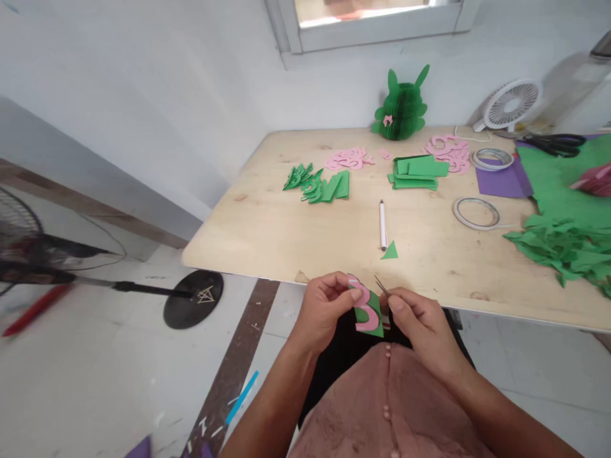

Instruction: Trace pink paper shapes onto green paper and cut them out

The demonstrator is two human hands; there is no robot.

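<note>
My left hand [329, 302] pinches a green paper piece [375, 312] by its left side, just off the table's front edge. Against the green paper lies a pink curvy paper cutout [366, 319], shaped like a 3. To the right, my right hand [415, 318] is closed around a thin pointed metal tool [382, 286]. The tool's narrow tips point up and left, beside the green paper but apart from it. Its handle is hidden in my fingers, so I cannot tell if it is tweezers or fine scissors.
On the wooden table [258, 216] lie a white pen [382, 226], a green scrap [391, 250], green cutouts [329, 187], pink cutouts [346, 158], folded green strips [415, 173], tape rolls [458, 213] and black scissors [556, 144]. A green paper figure [403, 111] and white fan [513, 105] stand behind.
</note>
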